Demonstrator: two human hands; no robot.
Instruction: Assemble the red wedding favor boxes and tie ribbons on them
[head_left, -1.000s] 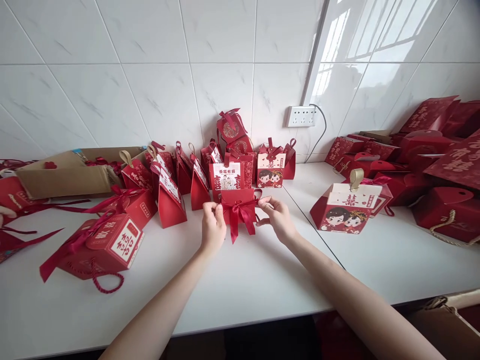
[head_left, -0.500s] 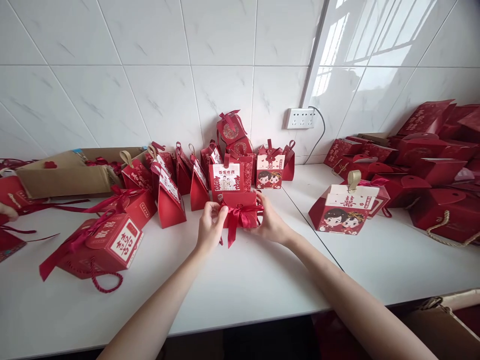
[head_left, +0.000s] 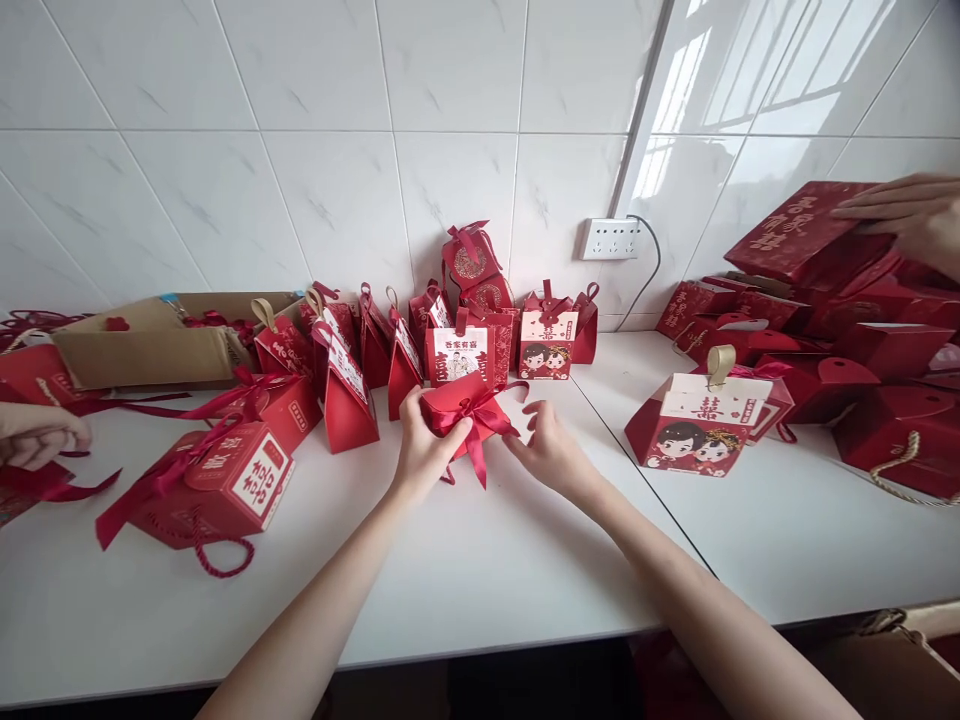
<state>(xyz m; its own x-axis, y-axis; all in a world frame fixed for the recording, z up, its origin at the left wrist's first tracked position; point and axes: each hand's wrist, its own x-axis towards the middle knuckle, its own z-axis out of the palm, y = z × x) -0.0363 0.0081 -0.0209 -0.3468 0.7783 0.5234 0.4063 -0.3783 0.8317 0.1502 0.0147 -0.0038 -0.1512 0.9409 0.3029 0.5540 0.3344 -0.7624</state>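
My left hand [head_left: 424,447] grips a small red gift box [head_left: 454,403] tied with a red satin ribbon bow [head_left: 472,428], tilting it over the white countertop [head_left: 465,570]. My right hand [head_left: 550,447] is just to the right of the box, fingers curled and apart, touching the ribbon's tail end. Behind the box stands a row of finished red gift boxes [head_left: 457,345] against the tiled wall.
A large red box with ribbon [head_left: 225,480] lies at the left, a cartoon-couple box [head_left: 694,420] at the right. Another person's hand [head_left: 37,435] shows at the left edge and another's hand [head_left: 907,215] holds a flat red box [head_left: 806,235] over a pile at the right. A cardboard carton [head_left: 142,345] sits back left.
The box was upright between both hands; now my left hand tilts it and my right hand has come off its side. Other people's hands appeared at both edges.
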